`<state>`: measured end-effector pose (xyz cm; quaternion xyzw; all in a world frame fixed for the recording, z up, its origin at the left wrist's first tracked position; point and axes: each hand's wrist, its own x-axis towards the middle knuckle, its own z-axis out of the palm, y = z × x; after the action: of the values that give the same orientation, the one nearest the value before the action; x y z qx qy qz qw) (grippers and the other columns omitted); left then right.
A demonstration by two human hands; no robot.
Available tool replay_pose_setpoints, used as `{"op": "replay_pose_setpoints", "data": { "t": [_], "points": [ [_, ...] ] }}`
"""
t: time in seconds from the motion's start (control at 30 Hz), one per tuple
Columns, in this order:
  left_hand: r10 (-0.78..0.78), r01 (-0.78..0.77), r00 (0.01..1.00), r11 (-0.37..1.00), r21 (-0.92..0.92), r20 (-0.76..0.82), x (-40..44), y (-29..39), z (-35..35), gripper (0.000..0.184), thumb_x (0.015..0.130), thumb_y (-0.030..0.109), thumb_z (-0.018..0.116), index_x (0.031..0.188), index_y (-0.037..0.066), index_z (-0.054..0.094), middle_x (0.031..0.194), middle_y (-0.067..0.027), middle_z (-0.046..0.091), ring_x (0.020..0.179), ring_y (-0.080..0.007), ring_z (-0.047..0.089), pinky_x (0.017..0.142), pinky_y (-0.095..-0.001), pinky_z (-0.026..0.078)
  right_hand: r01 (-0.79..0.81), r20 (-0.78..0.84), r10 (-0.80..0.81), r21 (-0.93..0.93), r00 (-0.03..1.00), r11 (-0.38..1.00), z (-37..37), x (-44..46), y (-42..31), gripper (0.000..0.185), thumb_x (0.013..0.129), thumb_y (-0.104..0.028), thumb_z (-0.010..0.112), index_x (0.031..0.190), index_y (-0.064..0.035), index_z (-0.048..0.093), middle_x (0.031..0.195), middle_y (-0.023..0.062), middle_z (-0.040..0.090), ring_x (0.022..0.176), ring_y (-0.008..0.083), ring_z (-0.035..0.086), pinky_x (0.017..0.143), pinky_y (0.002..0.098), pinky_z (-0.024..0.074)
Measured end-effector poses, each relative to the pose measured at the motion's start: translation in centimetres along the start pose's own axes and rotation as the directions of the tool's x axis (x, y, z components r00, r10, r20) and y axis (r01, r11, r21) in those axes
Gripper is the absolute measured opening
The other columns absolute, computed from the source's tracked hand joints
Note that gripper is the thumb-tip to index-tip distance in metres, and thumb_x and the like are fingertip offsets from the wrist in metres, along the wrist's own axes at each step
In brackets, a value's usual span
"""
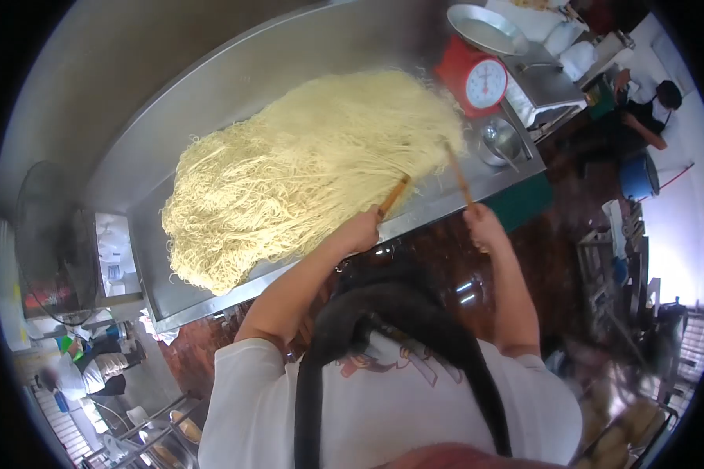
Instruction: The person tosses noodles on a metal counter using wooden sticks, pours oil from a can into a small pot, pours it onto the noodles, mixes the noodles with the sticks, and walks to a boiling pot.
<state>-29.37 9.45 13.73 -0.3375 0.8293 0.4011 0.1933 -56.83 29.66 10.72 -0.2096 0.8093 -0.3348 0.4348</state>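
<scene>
A large heap of pale yellow noodles (289, 172) covers much of a steel table (152, 211), and steam or haze blurs its far part. My left hand (360, 230) is closed around a wooden stick (395, 195), whose far end lies in the near edge of the noodles. My right hand (485, 227) grips a second, thinner-looking wooden stick (458, 173) that points away from me, its tip at the right end of the heap. Both hands are at the table's near edge.
A red dial scale (454, 74) with a metal pan (487, 30) stands at the table's far right. Nearby sits a steel bowl (499, 142) with a handle. One person (649, 117) is at right, another (78, 375) at lower left. A large fan (55, 242) stands left.
</scene>
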Motion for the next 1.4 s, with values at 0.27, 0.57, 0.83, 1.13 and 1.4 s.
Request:
{"op": "replay_pose_setpoints", "data": {
  "t": [0.27,0.57,0.83,1.13,1.4],
  "points": [
    [-0.213,0.209,0.972,0.977,-0.041,-0.098,-24.3,-15.4,-14.5,0.055,0.086,0.012,0.068,0.139,0.01,0.054,0.111,-0.0177,0.07,0.095,-0.0274,0.068,0.086,-0.0417,0.053,0.06,-0.132,-0.217,-0.712,0.967,0.7,-7.8,-12.7,-7.3,0.03,0.092,-0.019,0.063,0.114,0.0023,0.06,0.107,0.029,0.066,0.106,0.0488,0.06,0.089,0.0516,0.0485],
    [-0.054,0.048,0.998,0.986,-0.16,-0.036,-1.6,-5.1,-8.1,0.054,0.09,0.009,0.055,0.142,0.002,0.046,0.124,-0.0278,0.064,0.111,-0.0406,0.064,0.097,-0.0441,0.051,0.26,0.021,-0.437,-0.828,0.899,0.496,-8.0,-22.7,-22.9,0.03,0.096,-0.016,0.056,0.121,0.0002,0.051,0.096,0.03,0.064,0.097,0.0499,0.059,0.08,0.0525,0.0457],
    [-0.481,0.471,0.875,0.873,-0.123,-0.062,-23.8,-13.0,-18.7,0.061,0.086,0.014,0.067,0.144,0.01,0.048,0.113,-0.0202,0.067,0.1,-0.0309,0.066,0.088,-0.0433,0.051,0.515,0.377,-0.369,-0.748,0.849,0.42,-7.3,-1.0,-18.2,0.028,0.094,-0.017,0.058,0.116,0.0003,0.053,0.1,0.0269,0.066,0.096,0.0484,0.061,0.082,0.054,0.048],
    [-0.235,0.083,0.936,0.87,-0.485,-0.263,1.8,-9.4,-11.6,0.06,0.092,0.015,0.063,0.147,0.008,0.038,0.092,-0.0147,0.061,0.064,-0.0214,0.059,0.058,-0.037,0.051,0.626,0.319,-0.555,-0.192,0.768,0.756,10.5,20.2,-13.7,0.031,0.095,-0.021,0.056,0.118,-0.0001,0.054,0.099,0.0263,0.065,0.088,0.0451,0.064,0.073,0.0537,0.0491],
    [-0.132,-0.002,0.919,0.94,-0.341,-0.372,4.8,-7.8,-6.4,0.068,0.09,0.016,0.069,0.149,0.004,0.037,0.092,-0.0142,0.065,0.062,-0.0192,0.06,0.056,-0.0354,0.049,0.533,0.22,-0.487,-0.285,0.845,0.797,13.1,14.2,-5.7,0.036,0.1,-0.03,0.057,0.122,-0.001,0.055,0.099,0.0204,0.066,0.089,0.0308,0.063,0.08,0.0417,0.0505]
  ]
}}
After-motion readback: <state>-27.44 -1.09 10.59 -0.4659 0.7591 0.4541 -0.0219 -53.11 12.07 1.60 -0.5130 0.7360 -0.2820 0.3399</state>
